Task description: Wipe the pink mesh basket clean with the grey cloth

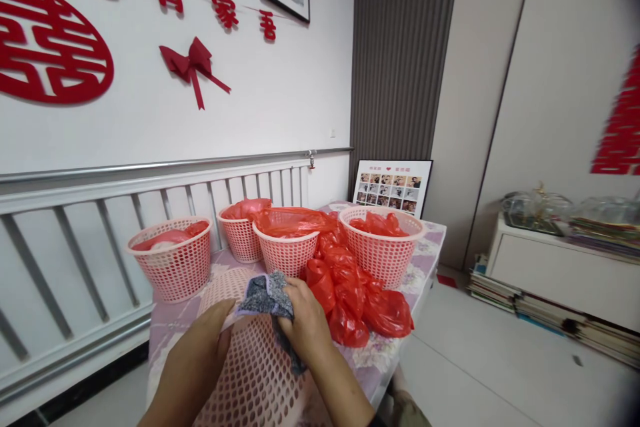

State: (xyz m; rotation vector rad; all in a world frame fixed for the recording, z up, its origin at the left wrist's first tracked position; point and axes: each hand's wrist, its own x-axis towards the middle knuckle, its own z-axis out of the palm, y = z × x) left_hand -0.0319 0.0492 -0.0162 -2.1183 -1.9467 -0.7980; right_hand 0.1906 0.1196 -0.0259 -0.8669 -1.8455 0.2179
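Observation:
A pink perforated plastic basket [257, 373] is tilted close in front of me, its holed wall facing me. My left hand [200, 350] is closed on its pale rim, thumb and fingers pinching the edge. In my right hand [307, 320] is a dark grey speckled cloth [263, 293] with a purple edge. The cloth is draped over the basket's rim, and one end hangs down along the wall below my fingers. Just beyond my right hand lies a heap of red plastic bags [345, 293].
Pink baskets with red bags stand behind: one at left [173, 267], one at back [243, 237], one in the middle [287, 253] and one at right [385, 253]. A flowered tablecloth [415, 273] covers the table. A white radiator [115, 240] runs along the left.

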